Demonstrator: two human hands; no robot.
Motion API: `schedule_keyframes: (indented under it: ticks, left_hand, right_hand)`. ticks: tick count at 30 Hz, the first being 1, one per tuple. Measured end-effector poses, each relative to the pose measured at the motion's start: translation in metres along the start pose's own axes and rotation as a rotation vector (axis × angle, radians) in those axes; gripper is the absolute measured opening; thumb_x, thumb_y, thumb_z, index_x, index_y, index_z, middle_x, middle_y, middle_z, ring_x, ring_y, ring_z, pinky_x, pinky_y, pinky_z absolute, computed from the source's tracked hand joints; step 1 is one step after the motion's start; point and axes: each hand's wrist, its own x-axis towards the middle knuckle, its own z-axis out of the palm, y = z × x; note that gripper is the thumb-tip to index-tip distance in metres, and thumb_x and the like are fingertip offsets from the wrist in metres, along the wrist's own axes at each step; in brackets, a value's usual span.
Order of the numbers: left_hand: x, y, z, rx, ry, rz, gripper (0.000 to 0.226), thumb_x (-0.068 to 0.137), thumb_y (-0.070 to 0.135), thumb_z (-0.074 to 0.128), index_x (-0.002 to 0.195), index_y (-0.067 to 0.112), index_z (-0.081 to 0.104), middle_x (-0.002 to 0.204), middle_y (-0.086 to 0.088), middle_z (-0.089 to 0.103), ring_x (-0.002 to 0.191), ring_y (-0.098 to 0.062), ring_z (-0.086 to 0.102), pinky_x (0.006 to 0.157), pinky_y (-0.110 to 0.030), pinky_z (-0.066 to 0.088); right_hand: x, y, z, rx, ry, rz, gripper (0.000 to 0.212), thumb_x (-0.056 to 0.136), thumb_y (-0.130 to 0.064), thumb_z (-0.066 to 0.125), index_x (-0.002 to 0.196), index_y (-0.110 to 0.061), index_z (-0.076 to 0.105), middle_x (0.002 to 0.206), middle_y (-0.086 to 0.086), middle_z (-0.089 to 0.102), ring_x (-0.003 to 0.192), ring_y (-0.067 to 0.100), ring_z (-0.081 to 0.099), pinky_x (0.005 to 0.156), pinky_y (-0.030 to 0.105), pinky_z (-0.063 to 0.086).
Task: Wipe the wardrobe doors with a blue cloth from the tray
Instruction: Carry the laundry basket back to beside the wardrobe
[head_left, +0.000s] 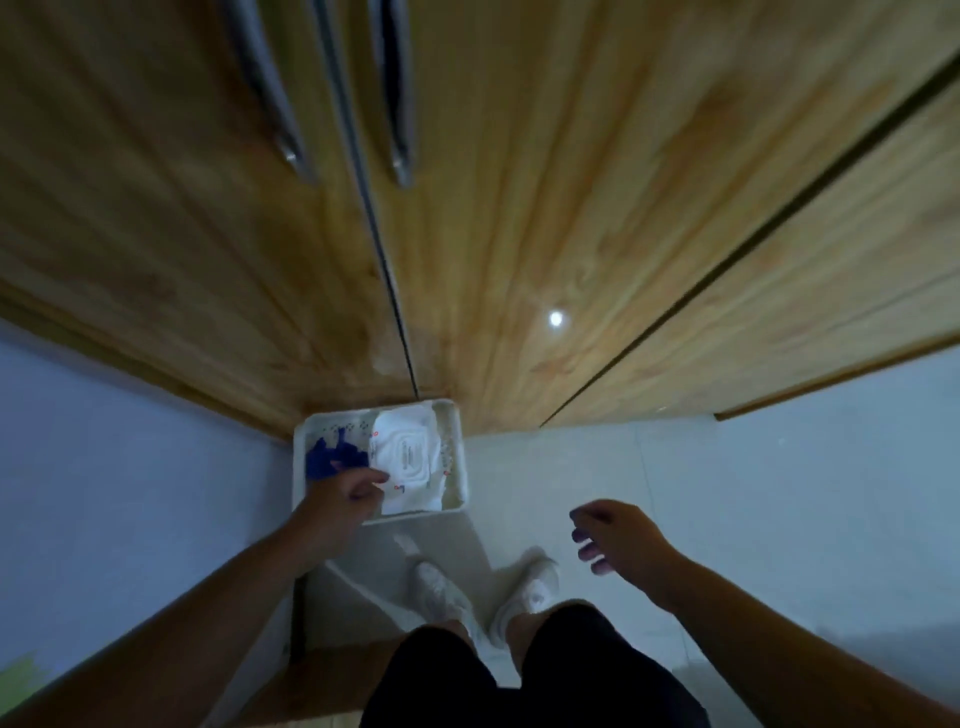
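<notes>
My left hand (345, 491) is reaching down into the white tray (458, 457), over its near left corner. The blue cloth (324, 457) lies crumpled in the tray just beyond my fingertips (376, 477), at the far left of the hand. My fingers are bent and pointing toward the right, their tips at the edge of the cloth and over the corner of a white pack of wipes (408, 452). The picture is too blurred for me to tell whether they have hold of the cloth or only touch it. The pack fills the tray to the right of my hand and lies beside the cloth. My right hand (618, 535) hangs in the air well off to the right of the tray, with loosely curled fingers and nothing in it. The wardrobe doors (519, 208) rise straight beyond the tray, their wood-grain fronts closed, with the long metal handles (397, 104) far above my left hand on either side of the gap between two doors. Below both hands are my white shoes (441, 587) on the pale tiled floor (727, 493)
</notes>
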Motion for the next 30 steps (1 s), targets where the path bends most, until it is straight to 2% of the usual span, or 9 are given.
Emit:
schedule_keyframes:
  ticks: [5, 10, 14, 16, 17, 19, 20, 23, 30]
  left_hand:
    - [-0.024, 0.047, 0.041, 0.088, -0.110, 0.024, 0.018, 0.102, 0.027, 0.061, 0.112, 0.040, 0.069, 0.107, 0.000, 0.076, 0.097, -0.019, 0.072, 0.077, -0.033, 0.054]
    - [-0.033, 0.108, 0.106, 0.242, -0.228, 0.071, 0.016, 0.105, 0.034, 0.056, 0.112, 0.043, 0.067, 0.112, 0.007, 0.074, 0.096, -0.011, 0.071, 0.074, -0.028, 0.055]
    - [-0.032, 0.169, 0.169, 0.335, -0.310, 0.127, 0.019, 0.107, 0.029, 0.055, 0.119, 0.030, 0.070, 0.111, 0.004, 0.073, 0.088, -0.007, 0.070, 0.064, -0.016, 0.051]
    - [-0.028, 0.199, 0.204, 0.358, -0.341, 0.132, 0.022, 0.108, 0.022, 0.053, 0.125, 0.020, 0.068, 0.111, -0.004, 0.072, 0.084, -0.012, 0.068, 0.059, -0.017, 0.050]
    - [-0.026, 0.212, 0.222, 0.370, -0.350, 0.134, 0.022, 0.108, 0.018, 0.053, 0.125, 0.016, 0.067, 0.112, -0.007, 0.072, 0.087, -0.017, 0.069, 0.063, -0.021, 0.053]
    - [-0.021, 0.240, 0.253, 0.412, -0.362, 0.153, 0.021, 0.108, 0.016, 0.053, 0.123, 0.017, 0.068, 0.113, -0.008, 0.074, 0.099, -0.025, 0.071, 0.080, -0.032, 0.058]
    - [-0.019, 0.252, 0.267, 0.441, -0.367, 0.161, 0.020, 0.107, 0.017, 0.053, 0.121, 0.020, 0.068, 0.113, -0.006, 0.074, 0.101, -0.025, 0.072, 0.082, -0.034, 0.058]
    - [-0.009, 0.281, 0.303, 0.486, -0.363, 0.209, 0.019, 0.106, 0.017, 0.056, 0.118, 0.021, 0.070, 0.105, -0.003, 0.077, 0.090, -0.022, 0.072, 0.064, -0.030, 0.050]
    - [0.018, 0.326, 0.357, 0.587, -0.396, 0.214, 0.017, 0.104, 0.009, 0.059, 0.112, 0.011, 0.073, 0.090, -0.009, 0.077, 0.072, -0.023, 0.066, 0.053, -0.024, 0.041]
  right_hand:
    - [-0.041, 0.086, -0.063, 0.145, 0.106, 0.048, 0.012, 0.095, -0.015, 0.064, 0.097, -0.011, 0.075, 0.079, 0.011, 0.076, 0.061, 0.022, 0.068, 0.056, 0.031, 0.052]
    - [-0.059, 0.176, -0.117, 0.322, 0.222, 0.118, 0.012, 0.095, -0.016, 0.064, 0.095, -0.013, 0.075, 0.077, 0.010, 0.076, 0.059, 0.022, 0.068, 0.055, 0.030, 0.052]
    - [-0.081, 0.239, -0.154, 0.557, 0.294, 0.170, 0.013, 0.097, -0.015, 0.064, 0.101, -0.006, 0.072, 0.076, 0.015, 0.072, 0.057, 0.026, 0.063, 0.055, 0.032, 0.049]
    - [-0.094, 0.266, -0.172, 0.643, 0.302, 0.181, 0.014, 0.099, -0.015, 0.062, 0.105, -0.006, 0.071, 0.082, 0.017, 0.072, 0.059, 0.026, 0.063, 0.056, 0.032, 0.050]
    - [-0.102, 0.277, -0.180, 0.672, 0.301, 0.187, 0.014, 0.100, -0.015, 0.061, 0.106, -0.007, 0.070, 0.087, 0.018, 0.073, 0.062, 0.027, 0.065, 0.057, 0.033, 0.052]
    - [-0.115, 0.296, -0.193, 0.732, 0.299, 0.192, 0.014, 0.102, -0.016, 0.058, 0.108, -0.010, 0.070, 0.096, 0.019, 0.073, 0.070, 0.029, 0.067, 0.060, 0.034, 0.054]
    - [-0.121, 0.303, -0.199, 0.772, 0.305, 0.197, 0.015, 0.102, -0.015, 0.056, 0.109, -0.010, 0.069, 0.099, 0.021, 0.072, 0.072, 0.030, 0.066, 0.062, 0.035, 0.054]
    - [-0.135, 0.321, -0.222, 0.868, 0.344, 0.205, 0.019, 0.104, -0.012, 0.052, 0.115, -0.008, 0.067, 0.106, 0.024, 0.070, 0.076, 0.030, 0.064, 0.064, 0.038, 0.053]
    - [-0.116, 0.310, -0.315, 0.795, 0.476, 0.185, 0.021, 0.102, -0.014, 0.054, 0.118, -0.006, 0.066, 0.107, 0.021, 0.070, 0.072, 0.022, 0.063, 0.056, 0.030, 0.051]
